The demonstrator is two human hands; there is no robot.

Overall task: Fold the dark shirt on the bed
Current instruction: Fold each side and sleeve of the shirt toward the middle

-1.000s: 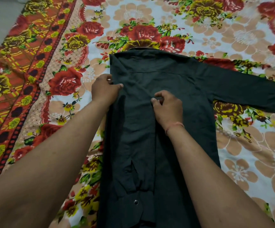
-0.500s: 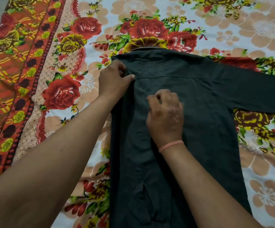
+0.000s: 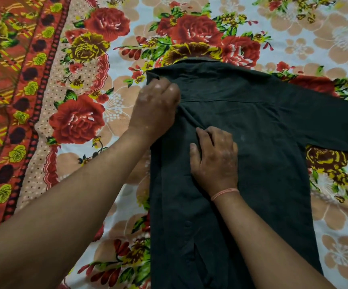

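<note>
The dark shirt lies back-up on the flowered bed sheet, collar at the far end. Its left side and sleeve are folded inward over the back; the right sleeve stretches out to the right edge of the view. My left hand rests on the folded left shoulder with its fingers curled on the cloth near the collar. My right hand lies on the middle of the back, pinching the edge of the folded layer with thumb and fingers. A pink thread band circles my right wrist.
The sheet has a red and orange patterned border running along the left side. Flowered sheet shows beyond the collar and under the outstretched right sleeve.
My left hand has slid up along the folded edge to the shoulder by the collar. The right hand stayed on the mid back, shifting slightly. The camera has tilted closer.
</note>
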